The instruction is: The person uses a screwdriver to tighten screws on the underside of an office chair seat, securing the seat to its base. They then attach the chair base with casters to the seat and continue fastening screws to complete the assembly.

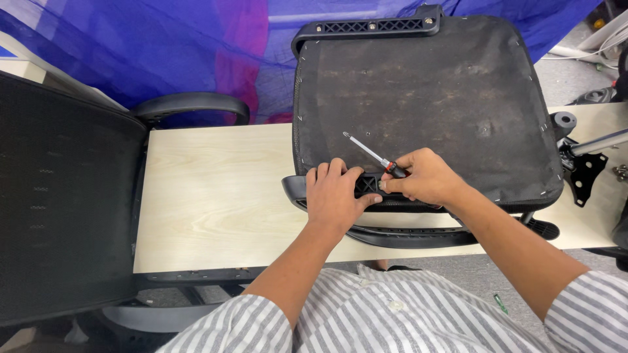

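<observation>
My right hand (425, 176) clenches a screwdriver (369, 151), shaft slanting up-left over the upturned chair seat (425, 91), while my left hand (337, 196) presses the seat's near-edge plastic bracket (367, 185).

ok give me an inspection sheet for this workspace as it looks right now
surface: pale wooden tabletop, bare at the left.
job's things: upturned office chair seat on the table; black plastic bracket along its near edge; screwdriver lying on the seat, tip pointing away.
clutter: metal chair base parts at the right edge; small green bit on the floor.
grippers: left hand presses on the bracket; right hand holds the screwdriver handle, fingers also on the bracket.
cables: white cables at top right.
surroundings: mesh chair back at left, blue cloth behind.
</observation>
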